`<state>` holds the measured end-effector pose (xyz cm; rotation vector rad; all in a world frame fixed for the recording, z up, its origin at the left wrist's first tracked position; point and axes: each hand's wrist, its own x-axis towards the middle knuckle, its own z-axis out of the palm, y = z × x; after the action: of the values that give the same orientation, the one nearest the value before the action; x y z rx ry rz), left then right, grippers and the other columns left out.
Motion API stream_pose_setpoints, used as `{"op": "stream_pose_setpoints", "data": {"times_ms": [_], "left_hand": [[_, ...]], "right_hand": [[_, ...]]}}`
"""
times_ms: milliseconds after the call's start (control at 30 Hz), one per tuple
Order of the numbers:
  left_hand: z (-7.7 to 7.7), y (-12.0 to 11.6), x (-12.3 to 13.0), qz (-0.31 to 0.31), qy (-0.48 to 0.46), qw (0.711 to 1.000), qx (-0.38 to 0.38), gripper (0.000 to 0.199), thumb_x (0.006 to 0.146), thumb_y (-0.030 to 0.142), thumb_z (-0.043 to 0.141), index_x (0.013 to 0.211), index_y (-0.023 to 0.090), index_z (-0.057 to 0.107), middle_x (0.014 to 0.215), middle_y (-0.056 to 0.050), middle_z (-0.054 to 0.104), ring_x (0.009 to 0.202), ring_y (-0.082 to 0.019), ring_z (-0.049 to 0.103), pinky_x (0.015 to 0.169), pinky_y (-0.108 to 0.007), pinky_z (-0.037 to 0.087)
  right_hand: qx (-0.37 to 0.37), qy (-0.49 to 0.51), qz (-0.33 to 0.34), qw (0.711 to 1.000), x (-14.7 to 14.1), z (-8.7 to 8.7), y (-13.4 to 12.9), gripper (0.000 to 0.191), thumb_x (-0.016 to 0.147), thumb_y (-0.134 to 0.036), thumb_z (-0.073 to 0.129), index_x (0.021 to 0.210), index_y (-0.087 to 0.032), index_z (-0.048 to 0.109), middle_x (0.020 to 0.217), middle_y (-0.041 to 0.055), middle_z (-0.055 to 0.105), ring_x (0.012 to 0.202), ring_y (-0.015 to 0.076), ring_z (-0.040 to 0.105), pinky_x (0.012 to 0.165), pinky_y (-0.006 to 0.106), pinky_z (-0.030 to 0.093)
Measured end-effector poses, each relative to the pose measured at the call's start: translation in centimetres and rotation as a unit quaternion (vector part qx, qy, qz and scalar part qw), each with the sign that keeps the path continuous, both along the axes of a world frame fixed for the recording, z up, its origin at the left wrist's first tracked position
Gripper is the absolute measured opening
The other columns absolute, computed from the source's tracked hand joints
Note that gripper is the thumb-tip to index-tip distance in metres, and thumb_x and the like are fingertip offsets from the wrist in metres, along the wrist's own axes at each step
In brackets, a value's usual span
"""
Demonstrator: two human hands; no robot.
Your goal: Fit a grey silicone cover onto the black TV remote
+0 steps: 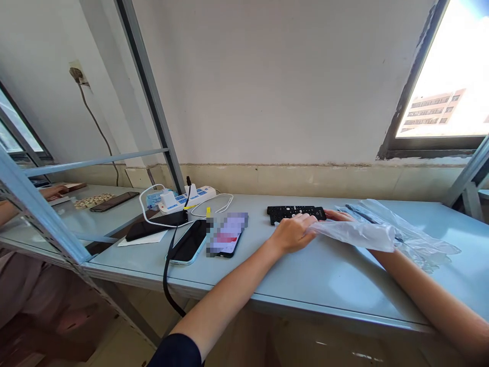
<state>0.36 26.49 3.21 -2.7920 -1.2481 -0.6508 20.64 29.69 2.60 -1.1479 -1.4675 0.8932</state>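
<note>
A thin black panel [296, 210] with rows of small white marks, like a small keyboard, lies near the middle of the desk [290, 275]. Beside its near right edge is my left hand [293, 232], fingers closed on the end of a whitish plastic bag [355, 234]. That bag stretches right across my right hand [339, 215] and wrist, hiding much of them. The fingers of my right hand show at the panel's right end and appear to grip it. Behind that wrist, a crumpled clear plastic wrapper [416, 234] is spread on the desk with a thin dark stick-like thing [361, 213].
Left of my hands lie a phone with a lit screen [231, 234], a dark-screened phone [190, 242] and a black device [156, 227] on white paper. A power strip [187, 199] with cables stands behind. Beyond the metal post [46, 204], another person's hand [55, 192] rests on the neighbouring desk.
</note>
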Motion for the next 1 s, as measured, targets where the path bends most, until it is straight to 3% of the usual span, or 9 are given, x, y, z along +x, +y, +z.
{"op": "stream_pose_setpoints", "data": {"times_ms": [67, 167, 300, 467, 733, 1000], "left_hand": [[0.1, -0.3, 0.4, -0.011, 0.039, 0.999, -0.014, 0.022, 0.092, 0.025, 0.04, 0.11, 0.023, 0.051, 0.111, -0.002, 0.061, 0.106, -0.017, 0.056, 0.079, -0.025, 0.046], [0.3, -0.5, 0.6, -0.017, 0.054, 0.998, -0.027, 0.023, 0.093, 0.028, 0.04, 0.111, 0.022, 0.052, 0.112, -0.002, 0.061, 0.104, -0.018, 0.057, 0.078, -0.026, 0.047], [0.3, -0.5, 0.5, -0.009, 0.062, 0.997, -0.042, 0.023, 0.093, 0.031, 0.041, 0.108, 0.022, 0.055, 0.107, -0.002, 0.062, 0.102, -0.019, 0.058, 0.076, -0.027, 0.047], [0.3, -0.5, 0.5, -0.012, 0.091, 0.994, -0.051, 0.022, 0.092, 0.031, 0.041, 0.104, 0.021, 0.057, 0.107, -0.002, 0.061, 0.098, -0.019, 0.06, 0.073, -0.026, 0.046], [0.3, -0.5, 0.5, -0.003, 0.093, 0.995, -0.046, 0.02, 0.092, 0.03, 0.041, 0.099, 0.02, 0.058, 0.105, -0.001, 0.062, 0.096, -0.018, 0.06, 0.073, -0.025, 0.046], [0.5, -0.6, 0.5, 0.03, 0.087, 0.995, -0.045, 0.018, 0.09, 0.032, 0.045, 0.098, 0.021, 0.057, 0.106, -0.002, 0.062, 0.1, -0.02, 0.059, 0.077, -0.028, 0.048]], "right_hand": [[-0.016, -0.02, 0.046, 0.999, 0.3, 0.0, -0.5, 0.031, 0.045, -0.021, 0.073, 0.075, -0.028, 0.067, 0.098, 0.0064, 0.069, 0.103, 0.0279, 0.06, 0.091, 0.038, 0.047], [-0.072, -0.028, 0.089, 0.993, -0.4, 0.2, -0.4, 0.022, 0.053, -0.031, 0.072, 0.074, -0.028, 0.066, 0.103, 0.0074, 0.068, 0.099, 0.0278, 0.062, 0.086, 0.042, 0.05], [-0.17, -0.001, 0.059, 0.984, -1.9, 0.4, 0.5, 0.014, 0.064, -0.035, 0.066, 0.07, -0.023, 0.064, 0.092, 0.0125, 0.07, 0.091, 0.026, 0.066, 0.078, 0.037, 0.052], [-0.229, 0.034, 0.028, 0.972, -2.3, 0.9, 0.3, 0.015, 0.066, -0.027, 0.067, 0.079, -0.021, 0.066, 0.077, 0.0084, 0.071, 0.078, 0.0201, 0.067, 0.067, 0.031, 0.052], [-0.227, 0.009, -0.002, 0.974, -2.5, 1.3, 0.2, 0.014, 0.068, -0.022, 0.069, 0.08, -0.022, 0.064, 0.068, 0.0026, 0.068, 0.068, 0.0143, 0.065, 0.055, 0.022, 0.05], [-0.221, -0.014, 0.009, 0.975, -2.0, 1.2, 0.4, 0.009, 0.07, -0.022, 0.066, 0.078, -0.025, 0.066, 0.08, 0.0039, 0.07, 0.079, 0.0153, 0.065, 0.057, 0.02, 0.051]]}}
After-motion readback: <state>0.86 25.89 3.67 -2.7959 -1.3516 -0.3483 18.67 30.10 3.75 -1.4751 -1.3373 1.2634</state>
